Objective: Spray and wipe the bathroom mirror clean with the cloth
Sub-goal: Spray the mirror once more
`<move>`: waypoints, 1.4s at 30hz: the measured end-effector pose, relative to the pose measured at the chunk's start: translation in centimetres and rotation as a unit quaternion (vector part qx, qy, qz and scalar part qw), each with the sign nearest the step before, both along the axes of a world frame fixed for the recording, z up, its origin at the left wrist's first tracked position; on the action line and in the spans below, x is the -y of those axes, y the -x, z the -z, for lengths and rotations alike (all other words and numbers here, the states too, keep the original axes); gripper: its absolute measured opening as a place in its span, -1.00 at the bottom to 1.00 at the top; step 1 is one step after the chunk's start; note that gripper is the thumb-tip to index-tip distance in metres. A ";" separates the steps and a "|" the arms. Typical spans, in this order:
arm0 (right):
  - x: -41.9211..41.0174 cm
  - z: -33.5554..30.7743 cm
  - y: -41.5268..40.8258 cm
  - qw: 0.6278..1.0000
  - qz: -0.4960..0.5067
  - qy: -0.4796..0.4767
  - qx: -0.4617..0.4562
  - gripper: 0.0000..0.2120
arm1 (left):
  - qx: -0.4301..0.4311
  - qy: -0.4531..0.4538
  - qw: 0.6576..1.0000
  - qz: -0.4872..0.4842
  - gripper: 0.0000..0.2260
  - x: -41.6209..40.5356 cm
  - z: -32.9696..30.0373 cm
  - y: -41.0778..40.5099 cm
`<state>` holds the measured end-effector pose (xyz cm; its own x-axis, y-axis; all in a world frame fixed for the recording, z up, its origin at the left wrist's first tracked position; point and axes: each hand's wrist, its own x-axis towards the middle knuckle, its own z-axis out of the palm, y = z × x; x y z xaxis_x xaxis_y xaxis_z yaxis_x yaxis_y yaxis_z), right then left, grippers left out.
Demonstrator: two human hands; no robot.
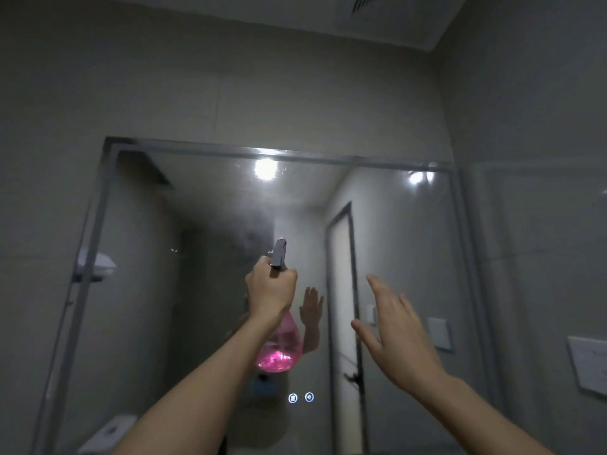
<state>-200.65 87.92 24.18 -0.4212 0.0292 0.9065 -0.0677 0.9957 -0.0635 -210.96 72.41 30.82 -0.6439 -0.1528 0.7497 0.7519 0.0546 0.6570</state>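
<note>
The big framed bathroom mirror fills the wall ahead. My left hand grips the neck of a pink spray bottle with a grey nozzle head, held up and pointed at the glass. A cloud of fine mist hangs on the mirror just above the nozzle. My right hand is raised beside it, fingers straight and spread, holding nothing and apart from the glass. No cloth is in view.
Two lit touch buttons glow low on the mirror. White wall plates sit on the tiled wall to the right. The mirror reflects a door, ceiling lights, a shelf with towels and a toilet cistern.
</note>
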 end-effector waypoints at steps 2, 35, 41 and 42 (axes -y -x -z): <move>-3.0 -0.6 -0.6 1.000 -0.003 -0.003 0.002 -0.33 | 0.010 -0.012 1.000 0.007 -0.92 -2.6 -0.5 -0.7; -7.6 11.1 -0.1 0.984 -0.092 0.041 0.147 -0.34 | 0.151 0.065 0.984 -0.066 -0.95 -8.1 20.1 -2.7; -6.3 14.7 0.2 0.976 -0.106 0.063 0.182 -0.34 | 0.194 0.096 0.972 -0.088 -0.95 -8.0 24.1 -2.9; -6.2 15.3 0.2 0.975 -0.107 0.064 0.186 -0.35 | 0.205 0.088 0.971 -0.088 -0.95 -8.0 24.8 -2.9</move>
<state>-200.83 94.13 8.84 -0.7293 0.0078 0.6842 -0.2211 0.9436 -0.2464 -208.07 80.39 5.99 -0.8692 -0.1805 0.4603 0.3979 0.2972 0.8680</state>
